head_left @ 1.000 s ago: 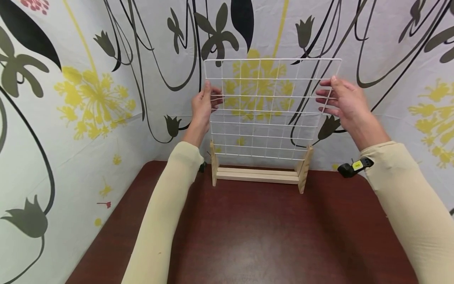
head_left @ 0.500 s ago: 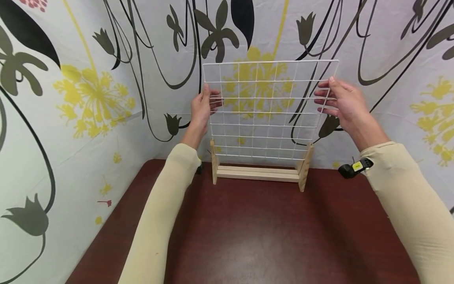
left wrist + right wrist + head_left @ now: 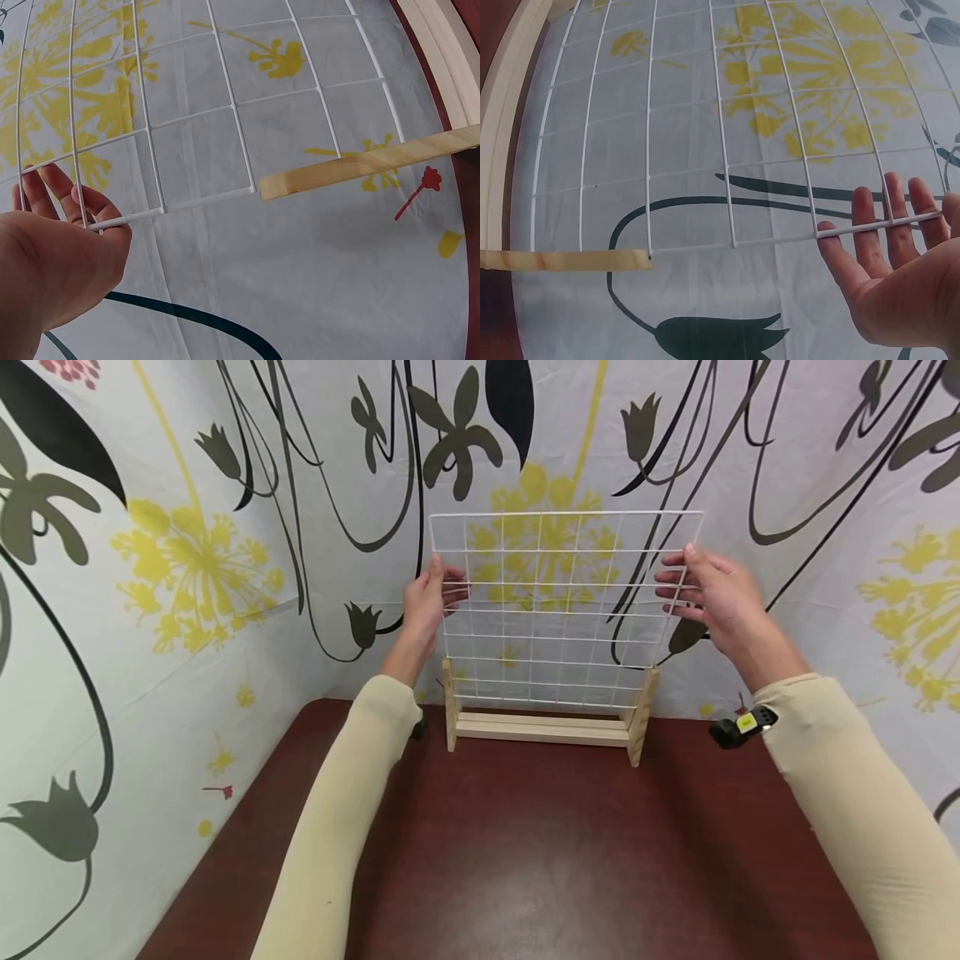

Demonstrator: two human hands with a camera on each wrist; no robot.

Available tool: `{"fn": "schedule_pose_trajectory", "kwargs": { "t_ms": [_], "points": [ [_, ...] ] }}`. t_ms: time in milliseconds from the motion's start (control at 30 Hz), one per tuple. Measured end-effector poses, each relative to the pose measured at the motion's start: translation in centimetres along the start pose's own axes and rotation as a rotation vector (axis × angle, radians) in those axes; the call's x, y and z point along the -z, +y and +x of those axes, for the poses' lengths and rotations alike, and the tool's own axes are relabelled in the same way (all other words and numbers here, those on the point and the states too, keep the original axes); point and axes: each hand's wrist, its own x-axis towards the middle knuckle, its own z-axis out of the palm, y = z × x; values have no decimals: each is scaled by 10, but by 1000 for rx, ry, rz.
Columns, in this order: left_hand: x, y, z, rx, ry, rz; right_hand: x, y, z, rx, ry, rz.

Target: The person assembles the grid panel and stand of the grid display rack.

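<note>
**White wire grid panel held upright over its wooden stand**

The left hand (image 3: 425,602) holds the left edge of the white wire grid panel (image 3: 562,610), its fingers curled round the outer wire; the left wrist view shows the fingers (image 3: 71,202) behind the wire and the thumb in front. The right hand (image 3: 716,597) is at the panel's right edge with fingers nearly straight and spread, the edge wire lying across the fingers (image 3: 877,225) in the right wrist view. The panel stands upright between the two hands, its lower edge down between the two uprights of the wooden stand (image 3: 543,727), just below both hands. Whether the bottom wire sits in the stand's slot cannot be told.

The stand rests at the far edge of the dark red worktop (image 3: 540,852), below and ahead of the wrists. Behind the panel hangs a flowered backdrop (image 3: 187,552). A small black and yellow device (image 3: 738,728) sits just below the right wrist.
</note>
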Motion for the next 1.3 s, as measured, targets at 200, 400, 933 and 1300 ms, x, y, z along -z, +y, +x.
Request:
{"fn": "schedule_pose_trajectory", "kwargs": {
  "t_ms": [200,400,933,1300],
  "points": [
    [0,-1,-2,3,-7,-8,3,4,0,15,-22,-8],
    [1,-4,-1,14,-5,2,4,6,-2,27,-32,-31],
    [3,-9,-7,18,-7,26,8,18,-4,30,-42,-69],
    [1,-22,-7,30,-1,18,14,27,-7,25,-38,-140]
  ]
}}
